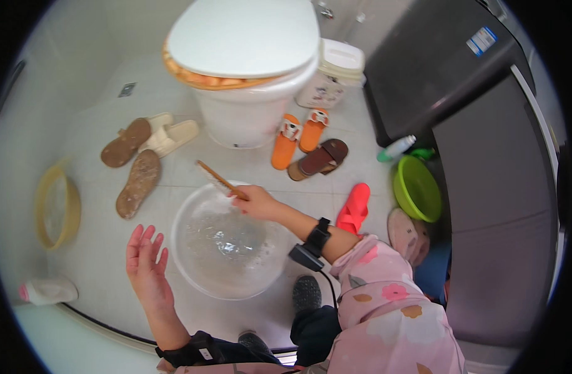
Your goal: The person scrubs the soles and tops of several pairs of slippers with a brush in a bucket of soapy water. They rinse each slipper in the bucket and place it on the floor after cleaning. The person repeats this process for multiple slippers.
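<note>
My right hand point(255, 202) grips the handle of a wooden scrub brush point(218, 177), its pale bristles angled down over the far rim of a white basin point(176, 233). Cloudy, slightly foamy water point(230, 245) fills the basin on the floor. To the left of the basin, my left hand point(148, 262) is raised with its fingers apart and nothing in it. A brown slipper point(138, 184) rests beyond that hand, its whitish-smeared sole facing up. Its likely mate, another brown slipper point(126, 142), lies sole up against a pair of cream slippers point(176, 138).
A toilet point(239, 112) stands ahead. Orange slippers point(286, 142), a dark brown slipper point(318, 160) and a red slipper point(355, 208) lie to the right. A green basin point(417, 189) leans near dark cabinets point(496, 187). At left are a yellow basin point(73, 210) and a white bottle point(49, 291).
</note>
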The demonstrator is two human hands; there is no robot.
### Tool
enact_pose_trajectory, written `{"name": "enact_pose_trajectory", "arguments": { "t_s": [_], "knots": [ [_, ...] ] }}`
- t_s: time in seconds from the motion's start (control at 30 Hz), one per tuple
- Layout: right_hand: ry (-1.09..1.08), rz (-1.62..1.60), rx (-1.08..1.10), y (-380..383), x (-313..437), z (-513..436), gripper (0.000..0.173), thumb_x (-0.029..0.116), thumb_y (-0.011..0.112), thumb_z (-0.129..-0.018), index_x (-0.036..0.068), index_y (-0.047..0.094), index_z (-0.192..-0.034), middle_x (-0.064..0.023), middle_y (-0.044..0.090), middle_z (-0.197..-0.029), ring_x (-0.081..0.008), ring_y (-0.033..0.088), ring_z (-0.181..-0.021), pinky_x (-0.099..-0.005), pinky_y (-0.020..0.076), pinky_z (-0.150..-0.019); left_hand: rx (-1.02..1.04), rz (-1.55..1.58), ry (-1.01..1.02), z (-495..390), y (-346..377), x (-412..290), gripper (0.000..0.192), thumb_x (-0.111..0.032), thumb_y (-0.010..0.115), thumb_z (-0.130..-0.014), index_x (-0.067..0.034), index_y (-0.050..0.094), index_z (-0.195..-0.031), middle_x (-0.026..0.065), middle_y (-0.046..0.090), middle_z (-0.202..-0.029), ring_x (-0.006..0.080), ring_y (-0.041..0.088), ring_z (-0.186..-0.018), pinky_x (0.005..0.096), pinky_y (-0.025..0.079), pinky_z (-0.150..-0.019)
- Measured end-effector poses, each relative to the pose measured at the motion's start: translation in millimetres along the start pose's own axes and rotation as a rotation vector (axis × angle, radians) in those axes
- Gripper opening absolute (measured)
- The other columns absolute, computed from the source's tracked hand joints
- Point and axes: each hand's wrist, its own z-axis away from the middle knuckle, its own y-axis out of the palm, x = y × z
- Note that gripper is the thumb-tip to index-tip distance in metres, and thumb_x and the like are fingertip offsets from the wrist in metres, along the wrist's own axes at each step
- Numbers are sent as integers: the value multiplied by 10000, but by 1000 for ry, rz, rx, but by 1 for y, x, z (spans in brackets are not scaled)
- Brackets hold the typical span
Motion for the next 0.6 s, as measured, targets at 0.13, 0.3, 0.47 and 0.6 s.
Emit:
{"name": "enact_pose_trajectory", "arguments": {
  "t_s": [0.13, 0.3, 0.47, 0.6],
  "knots": [
    [-4, 500, -405, -81, -95, 89, 247, 70, 586, -804, 39, 664, -1037, -185, 643, -844, -325, 626, -756, -399, 504, -711, 29, -83, -44, -5, 19, 11, 422, -208, 547, -960, -90, 478, -1359, 81, 564, -1309, 184, 560, -1142, 346, 416, -972],
    [298, 620, -808, -124, -172, 184, 267, 99, 624, -804, 39, 651, -1063, -179, 604, -1080, -367, 615, -949, -431, 507, -816, 139, -145, -107, -8, 49, 30, 425, -209, 550, -958, -83, 478, -1358, 83, 565, -1307, 180, 563, -1138, 334, 423, -956],
    [429, 641, -1095, -138, -195, 202, 225, 107, 611, -838, 29, 624, -1048, -178, 543, -1214, -371, 595, -1003, -436, 492, -861, 231, -191, -156, -9, 79, 52, 415, -212, 573, -947, -96, 499, -1339, 64, 584, -1283, 155, 579, -1099, 307, 438, -912],
    [312, 512, -1008, -147, -191, 175, 195, 75, 605, -831, 23, 625, -1018, -191, 580, -1115, -368, 586, -998, -433, 482, -864, 247, -210, -201, -7, 94, 62, 383, -209, 592, -939, -119, 533, -1306, 35, 606, -1250, 137, 586, -1065, 288, 439, -886]
  ]
}}
